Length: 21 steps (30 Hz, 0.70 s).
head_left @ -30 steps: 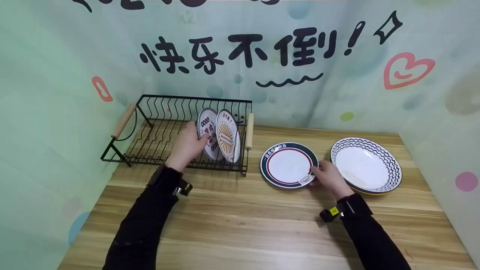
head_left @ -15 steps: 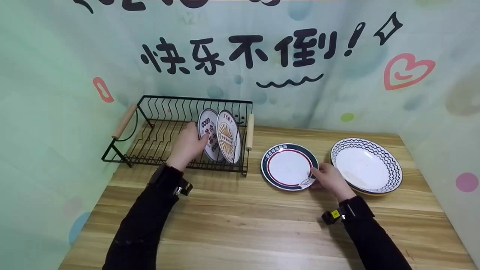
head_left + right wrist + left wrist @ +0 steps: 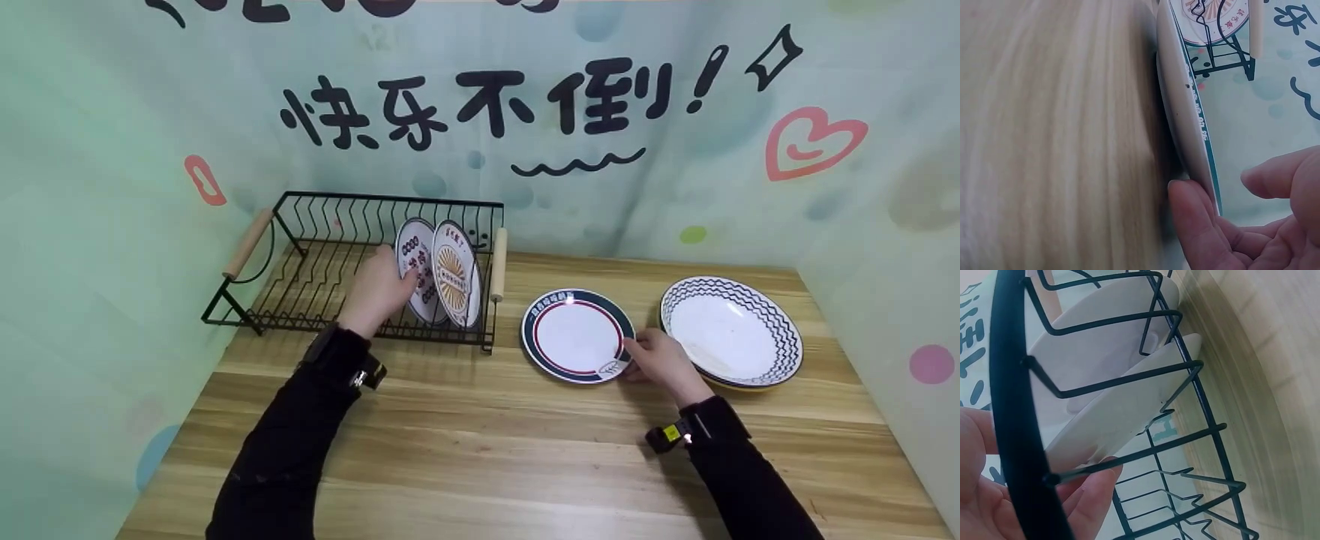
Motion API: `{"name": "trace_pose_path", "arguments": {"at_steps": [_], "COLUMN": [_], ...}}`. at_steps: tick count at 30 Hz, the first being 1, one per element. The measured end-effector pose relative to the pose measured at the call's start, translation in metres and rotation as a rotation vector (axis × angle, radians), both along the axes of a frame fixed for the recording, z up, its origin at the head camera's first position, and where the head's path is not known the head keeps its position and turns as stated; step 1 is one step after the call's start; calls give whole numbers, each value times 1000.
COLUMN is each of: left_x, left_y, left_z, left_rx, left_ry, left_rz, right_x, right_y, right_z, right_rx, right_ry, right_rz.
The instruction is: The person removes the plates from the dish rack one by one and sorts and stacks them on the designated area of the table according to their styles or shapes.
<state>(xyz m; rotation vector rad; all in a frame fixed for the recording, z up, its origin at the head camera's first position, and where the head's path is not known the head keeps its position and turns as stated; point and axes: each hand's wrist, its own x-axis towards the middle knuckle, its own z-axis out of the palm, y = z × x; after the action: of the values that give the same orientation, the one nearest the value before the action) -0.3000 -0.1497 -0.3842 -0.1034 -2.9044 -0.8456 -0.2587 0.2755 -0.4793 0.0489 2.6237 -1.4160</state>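
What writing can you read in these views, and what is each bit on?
"快乐不倒!" in black brush letters on the backdrop.
Rim lettering on the navy-rimmed plate held by the right hand: too small to read.
Print on the two plates in the rack by the left hand: too blurred to read.

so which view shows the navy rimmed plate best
The head view: the whole navy-rimmed plate lies flat on the table, with the right hand at its near edge. The right wrist view shows only its rim edge-on beside the fingers. The left wrist view does not show it.
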Motion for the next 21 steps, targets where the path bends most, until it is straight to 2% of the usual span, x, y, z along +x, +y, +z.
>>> {"name": "trace_pose_path", "arguments": {"at_steps": [5, 12, 21], "left_x": [-2, -3, -4], "left_y": [1, 2, 1], "left_z": [0, -1, -1], "left_rx": [-20, -8, 4], "left_ry": [-6, -7, -11], "left_rz": [16, -3, -15], "right_x": [2, 8, 15], "right_y": [1, 1, 1], "right_z": [2, 6, 12], "right_rx": [22, 70, 287], "right_ry": [14, 57, 211], "right_rz": [10, -8, 0]}}
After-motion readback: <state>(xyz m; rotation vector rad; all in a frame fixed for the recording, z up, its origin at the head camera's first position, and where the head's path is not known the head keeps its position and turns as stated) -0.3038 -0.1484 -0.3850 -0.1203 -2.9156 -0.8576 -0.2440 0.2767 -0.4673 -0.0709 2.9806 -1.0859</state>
